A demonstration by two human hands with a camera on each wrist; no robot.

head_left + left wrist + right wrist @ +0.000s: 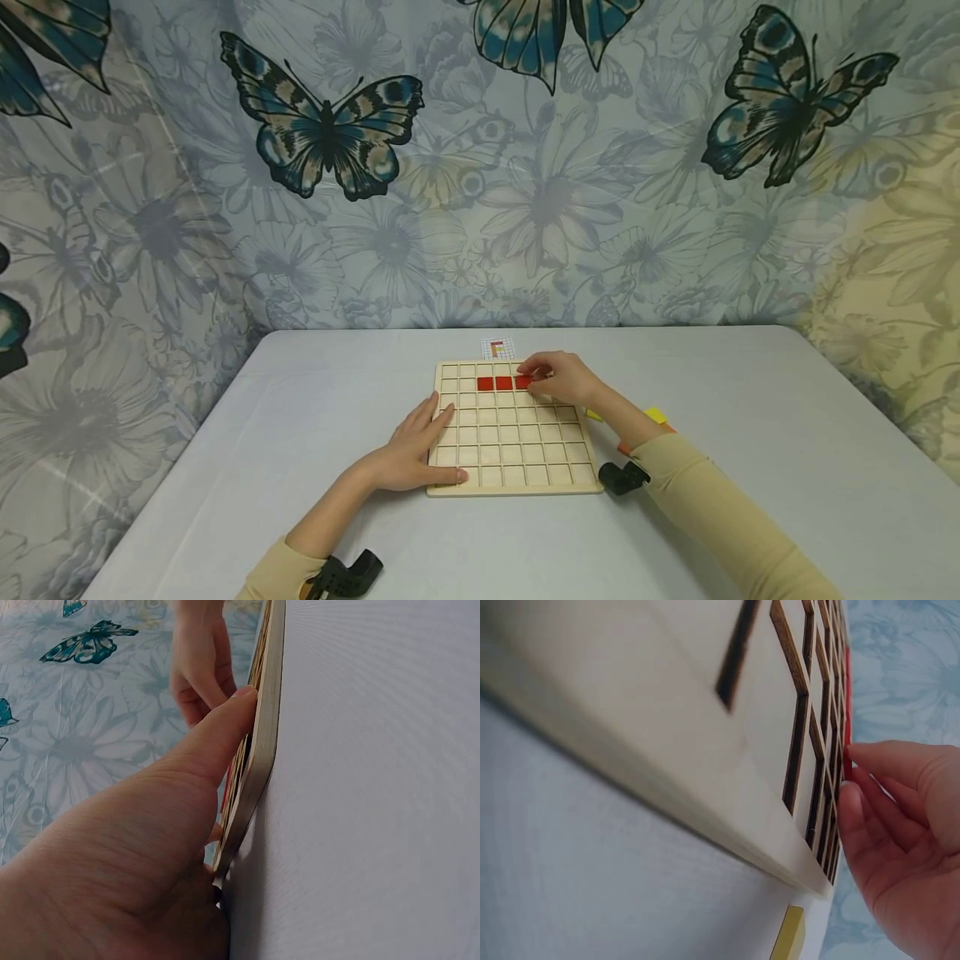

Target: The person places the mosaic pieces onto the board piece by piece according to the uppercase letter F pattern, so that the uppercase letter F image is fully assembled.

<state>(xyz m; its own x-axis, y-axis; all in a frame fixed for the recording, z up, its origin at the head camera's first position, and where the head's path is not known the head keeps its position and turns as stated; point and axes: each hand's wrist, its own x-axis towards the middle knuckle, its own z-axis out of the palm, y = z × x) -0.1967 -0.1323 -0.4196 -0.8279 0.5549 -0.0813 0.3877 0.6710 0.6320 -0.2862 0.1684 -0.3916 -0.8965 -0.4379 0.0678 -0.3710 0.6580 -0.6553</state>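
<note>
A wooden grid board (pixel 517 491) with rows of square cells lies flat on the white table. Along its left side rests my left hand (pixel 405 457), fingers spread and straight, the thumb on the near left corner. My right hand (pixel 567 380) is over the far part of the grid. Its thumb and forefinger pinch a red square tile (pixel 522 382), which also shows as a thin red edge (pixel 847 761) between the fingertips in the right wrist view. Two more red tiles (pixel 495 384) sit in cells just left of it, in the same row.
Behind the board lies a small card (pixel 498 349) printed with a coloured grid pattern. Right of the board, partly hidden by my right forearm, are yellow pieces (pixel 657 415) and an orange piece (pixel 623 448). A butterfly-patterned wall covering (pixel 540 208) rises behind the table.
</note>
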